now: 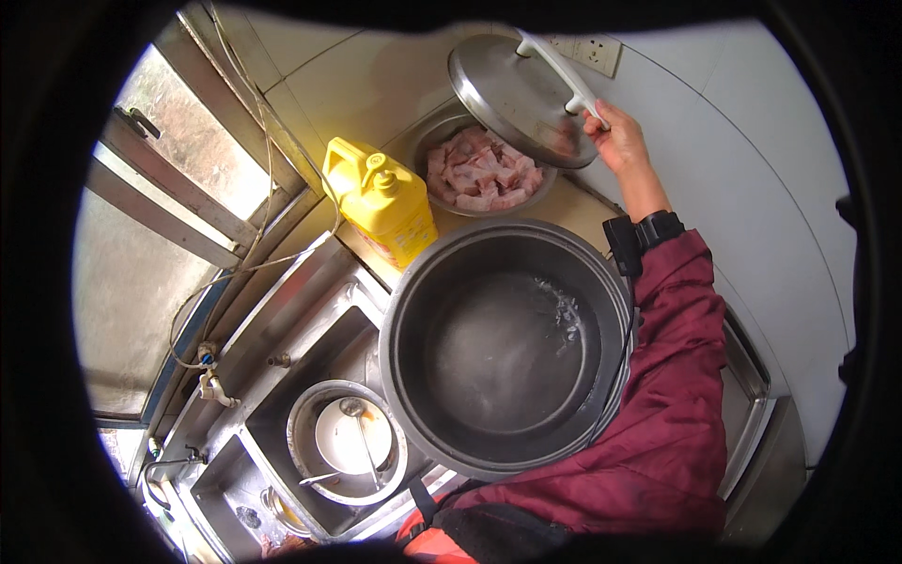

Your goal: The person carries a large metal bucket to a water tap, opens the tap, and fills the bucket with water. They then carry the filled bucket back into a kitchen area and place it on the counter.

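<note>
My right hand (618, 137) grips one end of the white handle (564, 70) on a round metal lid (507, 99). The lid is tilted and partly covers a metal bowl (431, 192) of cut pale-pink raw meat (483, 173). Nearer to me stands a large dark inner pot (507, 352) with a little clear liquid or residue on its bottom, at the right side. My right forearm reaches past the pot's right side. My left hand is out of view.
A yellow plastic jug (387, 204) stands left of the bowl. A stainless-steel sink (338, 338) at lower left holds a metal basin (296, 430) with a white bowl (345, 444) and a ladle (352, 407). A metal tray (757, 416) lies at right, and a socket plate (599, 53) is on the wall.
</note>
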Demonstrator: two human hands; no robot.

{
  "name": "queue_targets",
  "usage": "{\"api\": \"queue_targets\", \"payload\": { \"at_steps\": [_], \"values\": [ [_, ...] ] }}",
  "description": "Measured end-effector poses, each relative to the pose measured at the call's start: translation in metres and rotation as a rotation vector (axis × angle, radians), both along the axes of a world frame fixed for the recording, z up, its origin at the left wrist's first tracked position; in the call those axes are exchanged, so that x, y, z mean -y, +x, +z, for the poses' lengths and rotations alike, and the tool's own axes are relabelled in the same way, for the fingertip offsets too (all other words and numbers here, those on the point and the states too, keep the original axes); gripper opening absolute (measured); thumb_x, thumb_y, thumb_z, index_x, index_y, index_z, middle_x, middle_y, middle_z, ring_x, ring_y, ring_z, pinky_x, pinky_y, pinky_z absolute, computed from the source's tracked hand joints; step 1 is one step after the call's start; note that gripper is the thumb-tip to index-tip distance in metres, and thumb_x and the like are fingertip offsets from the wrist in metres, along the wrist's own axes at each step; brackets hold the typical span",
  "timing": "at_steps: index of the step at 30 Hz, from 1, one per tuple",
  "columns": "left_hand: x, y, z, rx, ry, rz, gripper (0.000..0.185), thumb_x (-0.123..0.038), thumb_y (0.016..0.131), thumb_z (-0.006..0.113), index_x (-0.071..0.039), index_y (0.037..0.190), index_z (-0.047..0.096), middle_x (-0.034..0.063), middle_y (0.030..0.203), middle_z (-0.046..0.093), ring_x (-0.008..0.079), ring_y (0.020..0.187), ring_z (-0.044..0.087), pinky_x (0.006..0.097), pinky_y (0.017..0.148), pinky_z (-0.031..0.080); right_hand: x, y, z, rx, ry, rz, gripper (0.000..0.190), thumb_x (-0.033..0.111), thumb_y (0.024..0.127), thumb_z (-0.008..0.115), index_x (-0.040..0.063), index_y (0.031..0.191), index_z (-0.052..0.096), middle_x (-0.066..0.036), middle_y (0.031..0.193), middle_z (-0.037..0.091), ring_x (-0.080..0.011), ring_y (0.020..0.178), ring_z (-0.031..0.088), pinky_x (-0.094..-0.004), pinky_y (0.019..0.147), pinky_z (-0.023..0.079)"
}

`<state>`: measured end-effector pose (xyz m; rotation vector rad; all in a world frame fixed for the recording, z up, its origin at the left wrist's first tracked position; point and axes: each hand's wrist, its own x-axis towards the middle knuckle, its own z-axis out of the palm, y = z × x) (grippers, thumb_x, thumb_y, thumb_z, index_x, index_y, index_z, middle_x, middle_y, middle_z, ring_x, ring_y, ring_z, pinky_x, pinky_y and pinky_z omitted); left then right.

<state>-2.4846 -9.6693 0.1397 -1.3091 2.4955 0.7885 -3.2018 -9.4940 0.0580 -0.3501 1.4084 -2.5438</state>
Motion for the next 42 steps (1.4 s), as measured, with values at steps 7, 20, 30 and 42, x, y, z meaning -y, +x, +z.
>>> {"api": "queue_targets", "payload": {
  "at_steps": [7, 20, 30, 42],
  "values": [
    [-0.003, 0.010, 0.000, 0.034, 0.038, 0.037, 0.026, -0.005, 0.083, 0.054, -0.001, 0.109, 0.053, 0.0167, 0.090, 0.058, 0.0248, 0.074, 0.057, 0.0345, 0.062, 0.047, 0.018, -0.020, -0.022, 0.159, -0.054, -0.022, 0.020, 0.007, 0.084, 0.055, -0.007, 0.096, 0.050, -0.019, 0.083, 0.055, -0.0188, 0.057, 0.053, -0.0295, 0.055, 0.047],
    [0.004, 0.026, -0.015, -0.034, 0.016, -0.072, 0.037, 0.003, 0.077, 0.053, -0.001, 0.113, 0.051, 0.0150, 0.108, 0.054, 0.0226, 0.076, 0.056, 0.0299, 0.059, 0.047, 0.110, -0.008, -0.109, 0.271, 0.266, 0.012, 0.027, 0.007, 0.086, 0.050, 0.001, 0.112, 0.048, -0.014, 0.085, 0.057, -0.0162, 0.061, 0.053, -0.0320, 0.055, 0.049],
    [0.001, 0.026, -0.018, -0.018, -0.047, -0.084, 0.034, 0.003, 0.076, 0.057, 0.000, 0.109, 0.051, 0.0180, 0.094, 0.058, 0.0270, 0.070, 0.054, 0.0352, 0.063, 0.045, 0.125, -0.002, -0.135, 0.158, 0.639, 0.195, 0.022, 0.013, 0.087, 0.048, 0.005, 0.106, 0.054, -0.006, 0.078, 0.056, -0.0119, 0.055, 0.050, -0.0298, 0.050, 0.048],
    [0.019, 0.069, -0.043, -0.088, 0.023, 0.020, 0.034, -0.003, 0.074, 0.060, 0.002, 0.106, 0.052, 0.0176, 0.091, 0.057, 0.0303, 0.076, 0.059, 0.0335, 0.066, 0.048, 0.053, 0.000, -0.059, 0.045, 0.696, 0.047, 0.026, 0.019, 0.081, 0.061, 0.010, 0.104, 0.054, -0.002, 0.081, 0.055, -0.0101, 0.070, 0.051, -0.0248, 0.062, 0.043]
  ]
}}
